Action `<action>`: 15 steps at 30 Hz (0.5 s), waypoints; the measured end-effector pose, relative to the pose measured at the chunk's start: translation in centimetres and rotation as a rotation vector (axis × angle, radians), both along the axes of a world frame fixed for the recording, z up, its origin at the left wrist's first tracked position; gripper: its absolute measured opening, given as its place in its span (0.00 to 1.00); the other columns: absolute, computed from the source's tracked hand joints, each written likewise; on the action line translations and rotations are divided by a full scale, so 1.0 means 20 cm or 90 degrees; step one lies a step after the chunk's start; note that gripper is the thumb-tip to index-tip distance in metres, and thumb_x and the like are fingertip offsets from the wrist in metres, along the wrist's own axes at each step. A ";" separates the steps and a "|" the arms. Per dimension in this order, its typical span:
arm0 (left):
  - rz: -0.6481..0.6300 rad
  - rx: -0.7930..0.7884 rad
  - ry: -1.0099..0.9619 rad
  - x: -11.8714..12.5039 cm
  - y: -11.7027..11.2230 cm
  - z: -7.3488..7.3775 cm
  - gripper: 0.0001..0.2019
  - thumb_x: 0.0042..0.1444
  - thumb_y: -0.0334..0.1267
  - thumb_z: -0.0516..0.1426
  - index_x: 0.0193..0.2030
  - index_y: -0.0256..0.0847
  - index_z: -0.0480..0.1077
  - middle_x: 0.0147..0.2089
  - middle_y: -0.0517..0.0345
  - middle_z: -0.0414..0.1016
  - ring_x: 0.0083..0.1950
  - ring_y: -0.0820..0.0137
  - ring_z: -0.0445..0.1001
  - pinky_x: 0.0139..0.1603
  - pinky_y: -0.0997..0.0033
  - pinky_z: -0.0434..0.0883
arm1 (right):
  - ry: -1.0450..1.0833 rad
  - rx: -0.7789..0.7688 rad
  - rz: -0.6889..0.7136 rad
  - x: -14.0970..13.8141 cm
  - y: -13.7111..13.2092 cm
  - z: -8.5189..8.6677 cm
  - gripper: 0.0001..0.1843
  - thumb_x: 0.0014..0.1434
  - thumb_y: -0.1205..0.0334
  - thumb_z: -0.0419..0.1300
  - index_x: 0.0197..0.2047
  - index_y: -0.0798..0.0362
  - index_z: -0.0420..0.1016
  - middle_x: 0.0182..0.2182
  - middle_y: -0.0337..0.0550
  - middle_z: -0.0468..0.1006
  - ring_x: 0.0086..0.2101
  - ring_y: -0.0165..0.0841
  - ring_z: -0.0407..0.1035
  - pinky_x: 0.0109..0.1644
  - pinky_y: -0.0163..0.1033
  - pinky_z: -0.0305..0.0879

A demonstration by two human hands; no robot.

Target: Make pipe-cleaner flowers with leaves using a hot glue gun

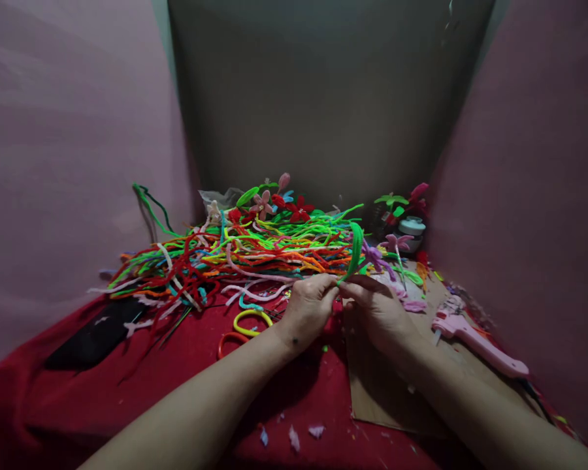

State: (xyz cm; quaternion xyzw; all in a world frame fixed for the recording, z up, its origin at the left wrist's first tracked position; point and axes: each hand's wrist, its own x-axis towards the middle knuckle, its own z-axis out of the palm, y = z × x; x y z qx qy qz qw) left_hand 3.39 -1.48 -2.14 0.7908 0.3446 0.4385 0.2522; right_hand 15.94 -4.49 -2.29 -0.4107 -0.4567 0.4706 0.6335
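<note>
Both my hands meet above the red cloth, pinching the lower end of a green pipe cleaner leaf (357, 248) that stands upright and curves over at its top. My left hand (310, 307) grips it between thumb and fingers. From the other side, my right hand (379, 313) closes on the same end, its fingertips almost touching the left ones. Behind them spreads a big heap of colourful pipe cleaners (274, 251). Scissors with a yellow and a red handle loop (252, 314) lie beside my left wrist, their blades partly hidden.
A pink glue gun (485, 344) rests on a cardboard sheet (377, 391) at the right. Finished pipe cleaner flowers (298, 210) lie on the heap. A lidded jar (411, 228) stands behind, at the right. On the left is a black phone-like object (95, 336). Fluffy scraps (294, 438) dot the red cloth (176, 405).
</note>
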 end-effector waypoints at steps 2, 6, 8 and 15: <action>0.010 -0.064 -0.026 -0.01 0.01 0.01 0.09 0.55 0.29 0.51 0.27 0.39 0.70 0.18 0.64 0.66 0.21 0.76 0.66 0.26 0.78 0.61 | 0.050 -0.022 0.013 -0.01 0.02 0.01 0.04 0.44 0.63 0.65 0.28 0.52 0.77 0.23 0.37 0.75 0.24 0.30 0.66 0.29 0.36 0.61; 0.022 -0.124 -0.061 -0.02 0.02 0.03 0.08 0.54 0.31 0.51 0.28 0.38 0.71 0.19 0.64 0.67 0.20 0.76 0.65 0.24 0.78 0.61 | 0.075 -0.032 0.005 -0.01 0.05 0.00 0.06 0.41 0.65 0.67 0.27 0.53 0.78 0.24 0.37 0.76 0.27 0.30 0.67 0.32 0.36 0.62; 0.019 -0.153 -0.068 -0.02 0.03 0.03 0.08 0.54 0.33 0.52 0.28 0.38 0.70 0.18 0.64 0.66 0.19 0.76 0.65 0.23 0.78 0.61 | 0.088 -0.024 -0.004 0.00 0.06 -0.02 0.07 0.42 0.64 0.68 0.29 0.52 0.78 0.27 0.38 0.77 0.31 0.32 0.68 0.39 0.38 0.63; -0.025 -0.290 -0.123 -0.01 0.03 0.04 0.09 0.53 0.41 0.54 0.28 0.38 0.69 0.15 0.65 0.65 0.14 0.78 0.59 0.17 0.79 0.58 | 0.069 0.011 0.040 0.01 0.09 -0.07 0.07 0.49 0.58 0.65 0.30 0.53 0.77 0.27 0.39 0.75 0.29 0.31 0.66 0.36 0.39 0.61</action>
